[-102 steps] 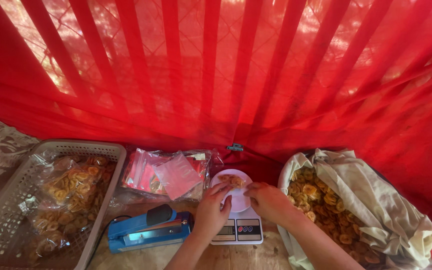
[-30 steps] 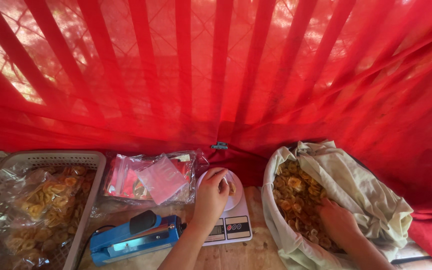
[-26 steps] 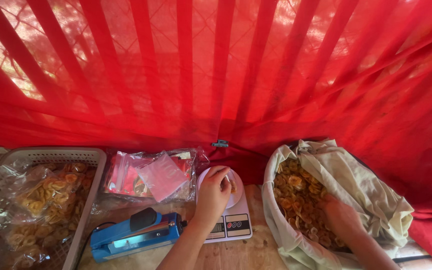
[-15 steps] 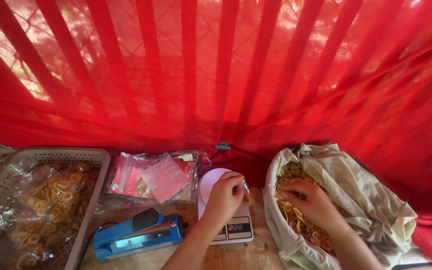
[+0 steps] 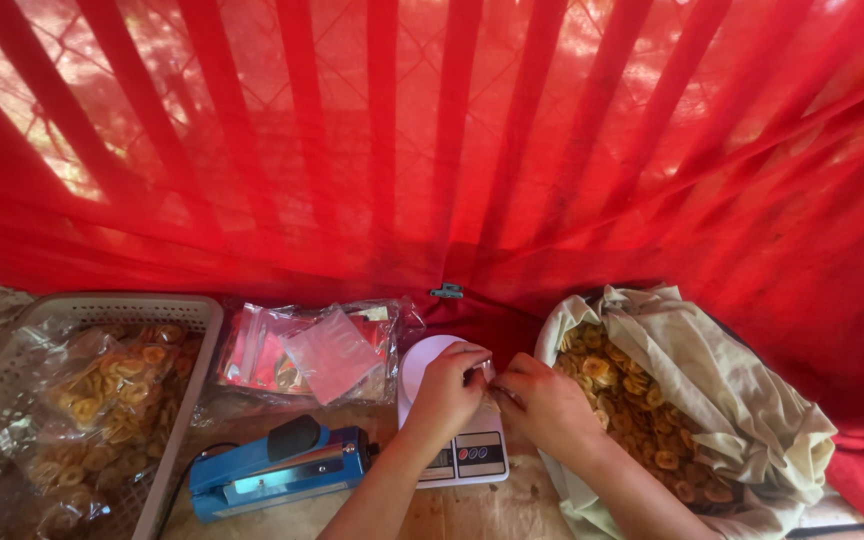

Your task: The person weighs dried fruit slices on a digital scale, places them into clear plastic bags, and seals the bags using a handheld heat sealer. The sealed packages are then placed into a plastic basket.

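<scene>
At lower centre, the left hand (image 5: 444, 392) and right hand (image 5: 544, 402) pinched a small clear bag (image 5: 480, 374), probably light, slippery, over the scale (image 5: 457, 455); fingers grasping its edge.

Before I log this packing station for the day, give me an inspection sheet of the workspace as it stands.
Surface: worn tabletop, bare patch near the front edge.
Job's things: white kitchen scale; large cloth-lined sack of fried chips at right.
Clutter: grey basket holding bagged chips; stack of empty clear pouches; blue heat sealer.
Grippers: left hand and right hand meet over the scale, pinching something small and clear; what it is cannot be told.
Cables: dark cord by the sealer.
Surroundings: red curtain behind, sunlit.
</scene>
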